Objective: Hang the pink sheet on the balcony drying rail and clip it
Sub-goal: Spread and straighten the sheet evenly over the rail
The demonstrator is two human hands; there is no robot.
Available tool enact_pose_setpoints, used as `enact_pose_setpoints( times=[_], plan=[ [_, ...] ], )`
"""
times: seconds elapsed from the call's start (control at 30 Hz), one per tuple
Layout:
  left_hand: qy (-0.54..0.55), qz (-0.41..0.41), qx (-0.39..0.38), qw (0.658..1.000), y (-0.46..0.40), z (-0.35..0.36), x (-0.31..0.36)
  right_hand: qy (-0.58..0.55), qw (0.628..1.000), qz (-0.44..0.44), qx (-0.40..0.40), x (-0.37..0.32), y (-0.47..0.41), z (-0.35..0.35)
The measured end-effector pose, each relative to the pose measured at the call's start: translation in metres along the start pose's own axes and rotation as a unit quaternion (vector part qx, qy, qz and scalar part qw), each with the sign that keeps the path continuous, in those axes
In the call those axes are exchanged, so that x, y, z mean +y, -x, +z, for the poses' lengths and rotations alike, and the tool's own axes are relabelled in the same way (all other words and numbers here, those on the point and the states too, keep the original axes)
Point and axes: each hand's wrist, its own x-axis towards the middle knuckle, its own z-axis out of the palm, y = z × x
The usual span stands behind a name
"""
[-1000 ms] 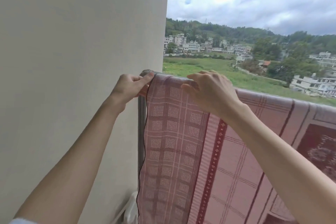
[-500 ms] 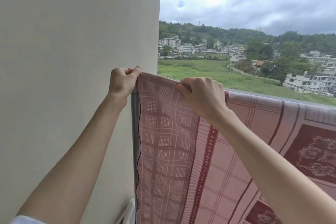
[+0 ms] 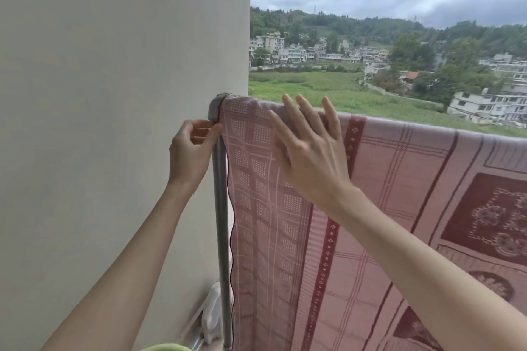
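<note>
**A:** status on the sheet?

**B:** I see the pink woven sheet with dark red check lines and floral panels (image 3: 385, 208) draped over the top of the grey metal balcony drying rail (image 3: 220, 208). It hangs down the near side and runs off the right edge of view. Its left hem, edged with a thin dark wavy line, sits just beside the rail's vertical post, and the top corner meets the rounded elbow of the rail.

**A:** hands?

**B:** right hand (image 3: 310, 157) is spread flat, fingers apart and pointing up, palm against the cloth just under the top fold. It grips nothing. Left hand (image 3: 191, 148) is at the post, fingers curled in loosely, thumb and fingertips touching the hem and post just below the elbow. I can't tell whether it actually pinches cloth or only rests there.

**A:** clips on?

**B:** I see none in view.

**A:** surroundings?

**B:** plain off-white wall (image 3: 114, 122) fills the left half, the post close against it. White plastic object (image 3: 211, 316) at the post's base, shape unclear. Bit of yellow-green fabric (image 3: 165, 347) at the bottom edge. Beyond the rail: green field (image 3: 313, 85), white multi-storey buildings, wooded hills, cloudy sky.
</note>
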Motion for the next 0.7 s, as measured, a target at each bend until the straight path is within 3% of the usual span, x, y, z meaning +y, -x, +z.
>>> enact_pose_setpoints(
  times=[0.13, 0.27, 0.47, 0.7],
  plan=[
    [-0.023, -0.015, -0.057, 0.998, 0.039, 0.008, -0.033, 0.003, 0.999, -0.019, -0.033, -0.015, 0.054, 0.015],
    [-0.061, -0.058, -0.127, 0.988, 0.083, 0.023, -0.08, 0.042, 0.985, -0.01, -0.167, -0.027, 0.133, 0.038],
    [-0.06, -0.222, -0.271, 0.935, 0.166, 0.041, -0.162, 0.036, 0.945, 0.0, -0.326, -0.031, 0.255, 0.059],
    [-0.136, -0.34, -0.252, 0.896, 0.307, 0.039, -0.268, -0.002, 0.903, 0.081, -0.422, -0.031, 0.392, 0.087]
  ],
)
